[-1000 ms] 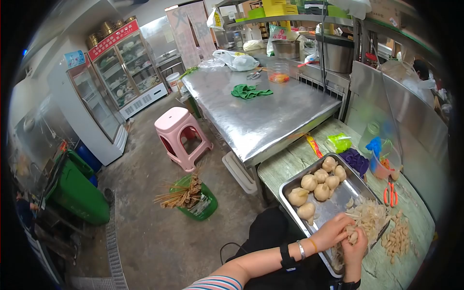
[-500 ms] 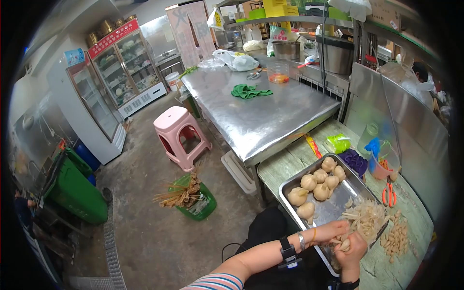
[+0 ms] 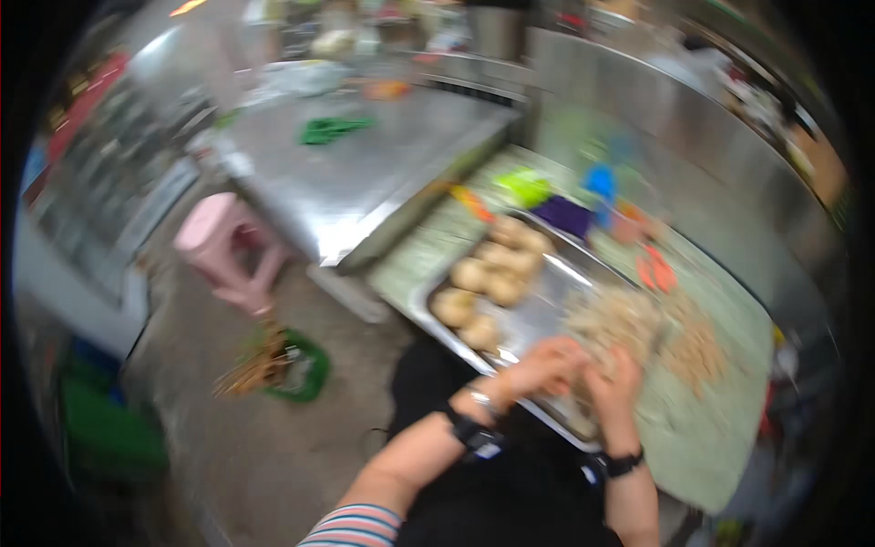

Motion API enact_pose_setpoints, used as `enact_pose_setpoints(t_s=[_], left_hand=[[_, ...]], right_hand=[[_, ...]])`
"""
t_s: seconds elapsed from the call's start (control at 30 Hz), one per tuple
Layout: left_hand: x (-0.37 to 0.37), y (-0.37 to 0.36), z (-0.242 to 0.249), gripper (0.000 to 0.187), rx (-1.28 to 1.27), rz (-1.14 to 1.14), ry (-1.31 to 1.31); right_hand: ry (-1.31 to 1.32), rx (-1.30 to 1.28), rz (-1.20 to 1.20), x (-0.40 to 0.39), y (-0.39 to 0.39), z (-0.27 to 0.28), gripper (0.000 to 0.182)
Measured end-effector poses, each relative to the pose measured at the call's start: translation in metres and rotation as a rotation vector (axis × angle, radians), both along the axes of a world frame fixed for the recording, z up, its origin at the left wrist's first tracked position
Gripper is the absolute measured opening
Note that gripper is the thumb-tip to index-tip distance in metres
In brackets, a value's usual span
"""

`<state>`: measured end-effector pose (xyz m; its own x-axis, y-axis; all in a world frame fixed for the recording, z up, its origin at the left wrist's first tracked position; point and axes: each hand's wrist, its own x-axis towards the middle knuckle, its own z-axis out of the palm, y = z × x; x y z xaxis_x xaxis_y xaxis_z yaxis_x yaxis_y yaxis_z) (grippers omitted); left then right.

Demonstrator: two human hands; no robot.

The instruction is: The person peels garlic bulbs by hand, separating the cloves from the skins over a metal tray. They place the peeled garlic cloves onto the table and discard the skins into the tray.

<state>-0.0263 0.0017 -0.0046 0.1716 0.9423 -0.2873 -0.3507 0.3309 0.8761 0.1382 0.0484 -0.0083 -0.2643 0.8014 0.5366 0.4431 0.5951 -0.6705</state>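
Note:
A metal tray [image 3: 538,333] lies on the green tabletop. Whole garlic bulbs [image 3: 492,264] fill its far left part, and a pile of pale garlic skins [image 3: 611,319] lies at its right. Over the near part of the tray are both hands, close together and blurred by motion. My left hand [image 3: 547,366] has its fingers bent towards my right hand [image 3: 615,387], which is beside the skins. Whatever is between the fingers is too smeared to make out. Loose peeled cloves [image 3: 694,351] lie on the tabletop right of the tray.
Orange-handled scissors [image 3: 655,269], a purple cloth [image 3: 562,217] and a bright green packet [image 3: 523,186] lie behind the tray. A steel table [image 3: 365,173] with a green cloth [image 3: 334,129] stands further back. On the floor are a pink stool [image 3: 228,246] and a green bin [image 3: 305,366].
The whole view has swung, so the tray and tables appear further left and higher. My hands have drawn slightly apart; the garlic bulb seen in my right hand earlier cannot be made out now.

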Motion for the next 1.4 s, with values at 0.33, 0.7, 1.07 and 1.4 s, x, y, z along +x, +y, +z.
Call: enact_pose_setpoints(t_s=[0.33,0.7,1.07,1.4], left_hand=[[-0.007,-0.003,0.009,0.022,0.180,0.252,-0.332],[-0.009,-0.002,0.007,0.021,0.111,0.156,-0.384],[-0.010,-0.005,0.006,0.023,0.200,0.039,-0.183],[0.000,-0.004,0.018,0.022,0.167,0.082,-0.139]], right_hand=[[-0.297,-0.176,0.003,-0.005,-0.004,0.023,0.046],[0.225,-0.280,0.291,0.002,-0.009,0.025,0.017],[0.342,-0.696,0.412,0.010,-0.003,0.020,0.005],[0.473,-0.930,0.434,0.007,-0.003,0.015,0.011]])
